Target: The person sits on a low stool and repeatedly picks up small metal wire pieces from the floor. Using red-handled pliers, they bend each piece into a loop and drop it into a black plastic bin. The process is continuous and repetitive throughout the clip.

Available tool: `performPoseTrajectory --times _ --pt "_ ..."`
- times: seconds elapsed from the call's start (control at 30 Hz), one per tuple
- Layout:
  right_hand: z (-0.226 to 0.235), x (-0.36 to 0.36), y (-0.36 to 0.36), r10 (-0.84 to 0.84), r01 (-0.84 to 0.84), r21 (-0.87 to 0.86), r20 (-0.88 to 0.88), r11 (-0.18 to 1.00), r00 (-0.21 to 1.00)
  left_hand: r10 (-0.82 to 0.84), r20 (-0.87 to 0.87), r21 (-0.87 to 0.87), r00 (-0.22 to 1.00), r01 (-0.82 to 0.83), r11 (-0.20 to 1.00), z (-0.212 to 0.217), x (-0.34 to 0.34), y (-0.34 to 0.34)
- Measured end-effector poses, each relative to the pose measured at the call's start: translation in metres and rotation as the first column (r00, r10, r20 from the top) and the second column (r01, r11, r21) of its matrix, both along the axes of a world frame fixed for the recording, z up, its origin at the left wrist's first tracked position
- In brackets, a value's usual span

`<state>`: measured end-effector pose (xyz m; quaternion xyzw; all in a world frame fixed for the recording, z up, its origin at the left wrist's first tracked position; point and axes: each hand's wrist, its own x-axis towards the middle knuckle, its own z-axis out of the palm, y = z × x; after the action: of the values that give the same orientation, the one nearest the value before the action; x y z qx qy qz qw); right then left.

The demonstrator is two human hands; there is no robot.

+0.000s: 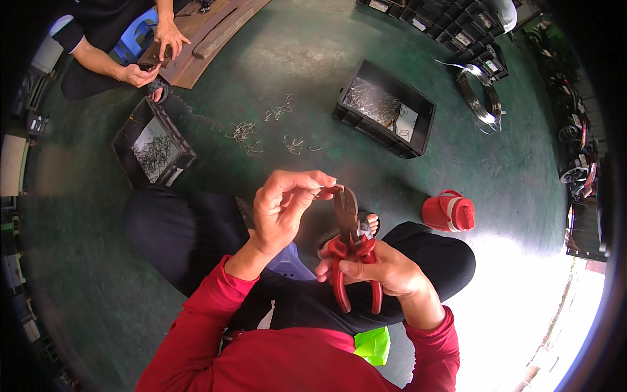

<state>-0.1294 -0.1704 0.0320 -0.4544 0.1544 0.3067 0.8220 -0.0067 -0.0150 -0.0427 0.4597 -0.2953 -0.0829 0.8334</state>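
Right hand [385, 271] clenched around red-handled pliers [349, 248], fist at the pivot end of the handles, nose pointing up toward 12 o'clock. Left hand [282, 208] pinched shut at the pliers' tip, thumb and fingers closed on something small there, probably a bit of wire, too small to tell. Both hands meet just below frame centre, over the person's lap, dark trousers and a sandalled foot underneath. Red sleeves come in from 6 o'clock.

Outward: red jug with lid [448, 212] on the green floor [307, 59] at 3 o'clock, near the right knee. Black crate of wire pieces [386, 110] at 1 o'clock, well apart from the hands. Coil of wire [480, 98] further out at 2 o'clock. Loose bent wire bits [245, 132] scattered on floor at 11 o'clock. Second black crate [151, 147] with wire pieces at 10 o'clock. Beyond it, another person's hands [157, 49] work on a brown board [209, 32] at 11 o'clock, near the rim.
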Motion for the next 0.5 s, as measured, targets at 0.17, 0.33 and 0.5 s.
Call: performPoseTrajectory --times 0.17,0.33,0.5 --pt "-0.002 -0.004 -0.001 -0.012 0.013 -0.025 0.016 1.000 1.000 -0.012 0.053 0.065 0.999 0.008 0.998 -0.002 0.000 0.001" --pt "-0.001 -0.007 0.002 -0.050 0.052 -0.091 0.030 0.994 0.998 -0.018 0.046 0.081 0.999 0.015 0.997 -0.002 -0.003 0.001" --pt "0.009 -0.005 -0.008 0.095 -0.106 -0.478 -0.048 0.872 0.994 -0.106 -0.102 0.140 0.989 0.120 0.983 0.016 0.006 0.006"
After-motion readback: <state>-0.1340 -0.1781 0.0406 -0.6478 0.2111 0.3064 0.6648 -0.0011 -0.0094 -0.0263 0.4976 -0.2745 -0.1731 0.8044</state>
